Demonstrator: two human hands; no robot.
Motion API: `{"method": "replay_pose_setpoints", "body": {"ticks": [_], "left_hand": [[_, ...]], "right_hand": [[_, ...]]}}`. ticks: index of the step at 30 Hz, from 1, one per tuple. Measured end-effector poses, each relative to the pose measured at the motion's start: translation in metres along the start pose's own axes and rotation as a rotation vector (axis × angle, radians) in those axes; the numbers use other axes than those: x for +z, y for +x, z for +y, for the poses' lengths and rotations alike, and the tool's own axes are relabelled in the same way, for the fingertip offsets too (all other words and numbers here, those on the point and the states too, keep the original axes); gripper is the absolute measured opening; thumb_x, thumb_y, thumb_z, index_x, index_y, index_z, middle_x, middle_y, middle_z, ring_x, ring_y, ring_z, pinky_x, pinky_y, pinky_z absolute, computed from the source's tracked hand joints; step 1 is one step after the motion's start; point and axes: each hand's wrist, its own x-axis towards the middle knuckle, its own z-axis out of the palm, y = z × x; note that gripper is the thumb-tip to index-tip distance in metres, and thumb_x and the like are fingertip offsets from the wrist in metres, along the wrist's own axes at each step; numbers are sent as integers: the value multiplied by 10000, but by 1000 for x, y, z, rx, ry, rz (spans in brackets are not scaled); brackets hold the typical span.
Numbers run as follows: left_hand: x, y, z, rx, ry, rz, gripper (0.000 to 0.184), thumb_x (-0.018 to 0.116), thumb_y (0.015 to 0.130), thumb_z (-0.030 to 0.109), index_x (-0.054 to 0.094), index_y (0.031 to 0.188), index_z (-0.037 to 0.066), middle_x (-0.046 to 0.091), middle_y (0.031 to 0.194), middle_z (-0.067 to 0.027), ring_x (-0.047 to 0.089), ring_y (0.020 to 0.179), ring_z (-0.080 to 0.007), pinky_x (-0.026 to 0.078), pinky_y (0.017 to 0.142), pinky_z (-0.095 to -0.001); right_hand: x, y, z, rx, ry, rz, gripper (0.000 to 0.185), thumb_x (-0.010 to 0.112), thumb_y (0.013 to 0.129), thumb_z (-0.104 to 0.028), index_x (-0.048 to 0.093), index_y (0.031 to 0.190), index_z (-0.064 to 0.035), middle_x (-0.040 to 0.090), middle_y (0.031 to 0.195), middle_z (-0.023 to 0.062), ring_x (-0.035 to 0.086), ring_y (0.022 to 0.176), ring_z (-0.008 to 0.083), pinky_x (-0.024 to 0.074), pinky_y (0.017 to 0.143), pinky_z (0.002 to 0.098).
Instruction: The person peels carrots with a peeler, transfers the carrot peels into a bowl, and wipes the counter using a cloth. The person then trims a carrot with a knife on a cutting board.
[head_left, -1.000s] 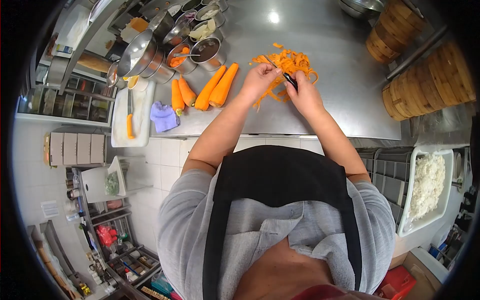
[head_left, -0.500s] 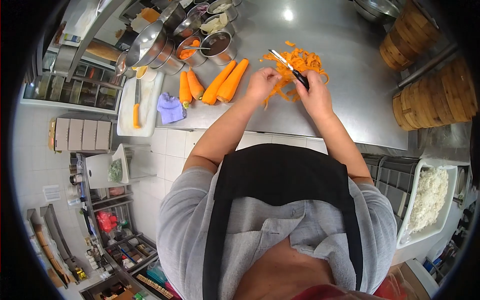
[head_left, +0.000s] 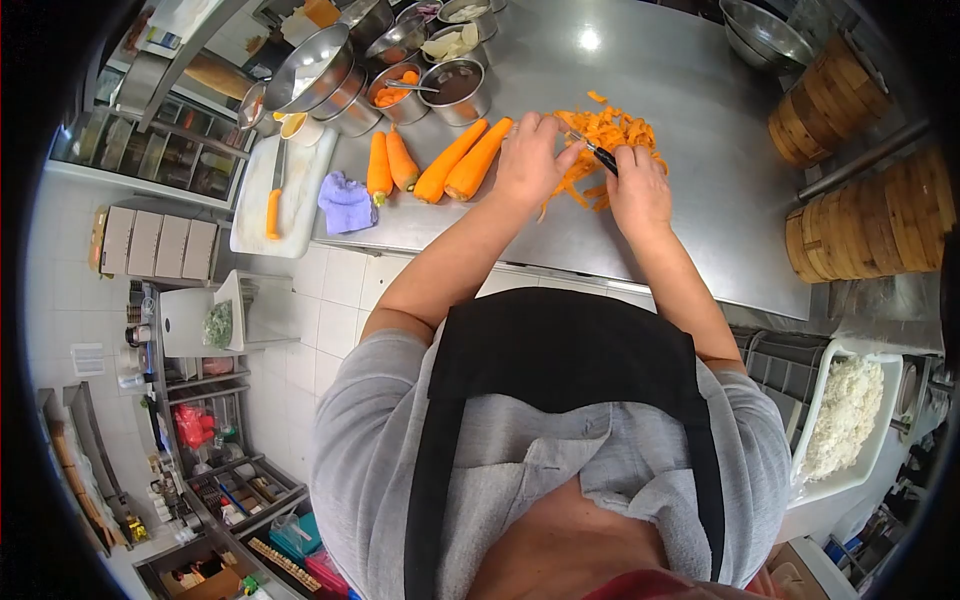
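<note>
My right hand (head_left: 640,188) grips the black handle of a peeler (head_left: 604,158), its metal end pointing up and left over a heap of orange carrot peelings (head_left: 618,130). Just left of the heap is my left hand (head_left: 533,160), fingers bent and near the peeler's metal end; whether it holds anything is hidden. Several peeled carrots (head_left: 450,163) lie on the steel table left of that hand, the rightmost one close to its fingers. A crumpled purple cloth (head_left: 347,204) sits at the table's front edge.
A white cutting board (head_left: 299,222) with an orange-handled knife (head_left: 274,200) is at the left. Behind the carrots stand metal containers, one with dark liquid (head_left: 455,86). Bamboo steamers (head_left: 865,232) are at the right, above a white tray of shredded white food (head_left: 843,415).
The view has shifted. My left hand has moved up and left from the peelings toward the carrots. The peeler, lifted half a second ago, is lower over the heap.
</note>
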Motion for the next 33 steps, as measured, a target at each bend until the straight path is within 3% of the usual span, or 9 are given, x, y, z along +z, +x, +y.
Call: {"method": "replay_pose_setpoints", "body": {"ticks": [13, 16, 19, 22, 26, 28, 29, 31, 33], "left_hand": [[26, -1, -7, -105, 48, 46, 80, 660, 742, 132, 629, 751, 58, 622, 799, -141, 606, 757, -333, 498, 696, -428], [24, -7, 2, -28, -121, 67, 76, 652, 740, 127, 614, 754, 62, 616, 798, -131, 601, 744, -337, 493, 675, -436], [26, -13, 2, -15, -174, 43, 86, 654, 741, 122, 607, 789, 67, 617, 823, -121, 595, 779, -341, 489, 698, -434], [42, -23, -20, -12, 112, -164, 101, 637, 778, 153, 631, 858, 93, 623, 845, -94, 600, 844, -316, 471, 789, -443], [32, -33, -25, 144, 209, 15, 243, 619, 791, 160, 643, 1028, 113, 623, 1019, -121, 582, 994, -317, 454, 865, -444], [-14, -14, -15, -70, -21, -745, 453, 630, 788, 130, 567, 1237, 144, 529, 1267, -144, 461, 1206, -342, 404, 968, -451], [-14, -22, -25, -66, -31, -742, 453, 630, 788, 130, 567, 1237, 144, 529, 1267, -144, 461, 1206, -342, 404, 968, -451], [-16, -43, -45, 309, 176, -81, 454, 647, 790, 112, 567, 1236, 145, 510, 1279, -125, 472, 1190, -318, 393, 980, -470], [-37, -46, -59, 350, -18, 8, 356, 650, 799, 110, 600, 1151, 132, 540, 1197, -110, 524, 1087, -298, 420, 935, -454]], "right_hand": [[3, -3, -13, -64, 1, 34, 245, 648, 784, -118, 525, 986, -51, 558, 972, 138, 556, 957, 341, 469, 785, 455], [0, 1, 1, 1, 12, 34, 260, 654, 793, -107, 521, 1005, -38, 563, 996, 152, 551, 978, 351, 468, 805, 454], [-7, 10, 20, 57, 166, 73, 284, 635, 835, -123, 520, 1079, -35, 573, 1047, 171, 551, 1008, 367, 466, 830, 448], [-2, 10, 26, 60, 360, 138, 308, 594, 888, -158, 512, 1159, -37, 580, 1100, 192, 563, 1013, 380, 467, 838, 438], [3, 9, 17, 197, 383, -7, 329, 543, 925, -166, 480, 1200, 4, 596, 1111, 210, 607, 950, 350, 479, 803, 390], [16, 15, 15, 264, 487, -70, 330, 533, 927, -151, 465, 1202, 19, 604, 1096, 207, 618, 927, 327, 481, 793, 374], [24, 18, 9, 208, 577, 29, 326, 527, 923, -123, 454, 1208, 20, 609, 1074, 180, 615, 912, 276, 481, 785, 352], [37, 28, -4, 146, 655, 131, 325, 521, 919, -94, 444, 1214, 20, 613, 1052, 153, 613, 897, 226, 480, 777, 330], [46, 42, -33, 357, 850, -137, 340, 526, 903, -46, 426, 1221, 23, 593, 1035, 101, 577, 902, 148, 468, 798, 289]]}}
